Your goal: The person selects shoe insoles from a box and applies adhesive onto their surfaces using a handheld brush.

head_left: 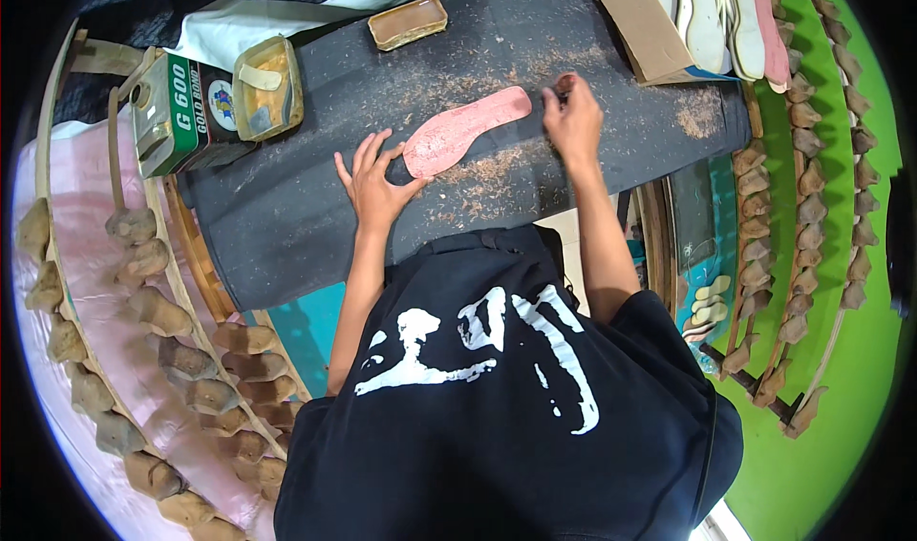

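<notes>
A pink shoe insole (464, 132) lies flat on the dark cloth of the worktable, its broad end to the left and its narrow end to the far right. My left hand (371, 180) grips the broad end between thumb and forefinger, the other fingers spread over the cloth. Just right of the narrow end, apart from the insole, my right hand (575, 126) is closed with its fingers curled. A small reddish-brown thing (566, 84) shows at its fingertips; I cannot make out what it is.
Brown shavings (482, 180) litter the dark cloth (325, 226). Far left stand a green tin (177, 111) and a tub of yellowish paste (267, 87). A shallow dish (408, 23) sits at the back, a cardboard box of soles (650, 35) at far right. Shoe lasts (158, 312) hang along both sides.
</notes>
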A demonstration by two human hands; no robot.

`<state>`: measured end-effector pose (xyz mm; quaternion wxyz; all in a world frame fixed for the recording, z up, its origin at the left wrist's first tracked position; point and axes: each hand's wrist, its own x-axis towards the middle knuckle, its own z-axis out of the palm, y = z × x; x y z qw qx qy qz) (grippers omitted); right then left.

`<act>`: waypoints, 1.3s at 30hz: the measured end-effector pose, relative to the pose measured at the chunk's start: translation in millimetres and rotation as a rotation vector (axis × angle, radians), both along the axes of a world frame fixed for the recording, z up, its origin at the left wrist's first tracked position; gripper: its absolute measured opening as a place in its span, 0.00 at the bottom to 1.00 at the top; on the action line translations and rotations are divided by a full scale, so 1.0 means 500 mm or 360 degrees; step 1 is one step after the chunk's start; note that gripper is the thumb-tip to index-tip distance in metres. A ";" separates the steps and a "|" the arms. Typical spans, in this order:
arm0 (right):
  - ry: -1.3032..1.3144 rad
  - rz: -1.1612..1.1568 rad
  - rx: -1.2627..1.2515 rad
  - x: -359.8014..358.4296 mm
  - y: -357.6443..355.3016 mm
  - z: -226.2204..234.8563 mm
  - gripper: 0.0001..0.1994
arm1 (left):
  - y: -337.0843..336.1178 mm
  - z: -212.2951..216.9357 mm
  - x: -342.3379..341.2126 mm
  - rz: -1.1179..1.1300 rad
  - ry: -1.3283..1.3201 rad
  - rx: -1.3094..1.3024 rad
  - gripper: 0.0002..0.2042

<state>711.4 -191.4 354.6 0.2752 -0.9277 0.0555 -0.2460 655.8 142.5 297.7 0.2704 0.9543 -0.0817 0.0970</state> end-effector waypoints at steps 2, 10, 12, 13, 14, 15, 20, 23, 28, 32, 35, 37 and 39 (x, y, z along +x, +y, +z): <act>0.0082 0.0013 0.0118 0.002 -0.001 0.011 0.11 | 0.002 -0.001 -0.002 -0.0002 0.0016 -0.0014 0.33; 0.0215 0.0735 0.0599 -0.099 0.286 -0.010 0.11 | 0.003 -0.019 0.004 0.0006 -0.0023 -0.0012 0.33; 0.0358 0.0902 0.0660 -0.098 0.283 0.007 0.11 | -0.002 -0.012 0.005 0.0022 -0.0029 0.0006 0.33; 0.0409 0.0701 0.0682 -0.085 0.259 -0.018 0.12 | -0.001 -0.008 0.003 0.0003 0.0000 -0.0026 0.32; 0.0487 0.0554 0.0760 -0.065 0.215 -0.029 0.13 | 0.000 -0.002 0.002 0.0003 0.0025 -0.0054 0.30; 0.0306 0.0283 0.0349 -0.055 0.169 -0.031 0.14 | 0.001 0.000 0.001 0.0031 0.0018 -0.0052 0.30; 0.0023 -0.0083 -0.0022 0.001 -0.041 0.003 0.08 | -0.001 0.002 -0.002 0.0009 0.0041 -0.0036 0.31; 0.0013 0.0097 -0.0043 0.001 0.002 0.011 0.08 | 0.002 0.000 -0.003 0.0017 0.0040 -0.0021 0.32; 0.0070 0.0839 -0.0071 -0.068 0.230 -0.009 0.09 | 0.000 -0.008 0.006 0.0003 0.0015 -0.0024 0.34; 0.0211 0.0898 0.0410 -0.070 0.268 -0.030 0.12 | 0.001 -0.010 0.002 0.0012 0.0020 -0.0031 0.32; 0.0322 0.0191 0.0609 0.000 0.134 -0.015 0.12 | -0.003 0.006 0.000 0.0048 0.0046 -0.0060 0.31; 0.0042 -0.0032 0.0277 0.037 0.017 -0.043 0.12 | -0.004 0.010 0.000 0.0053 0.0063 -0.0049 0.31; 0.0073 -0.0094 0.0030 0.057 -0.027 -0.010 0.12 | -0.002 0.006 -0.001 0.0015 0.0071 -0.0019 0.33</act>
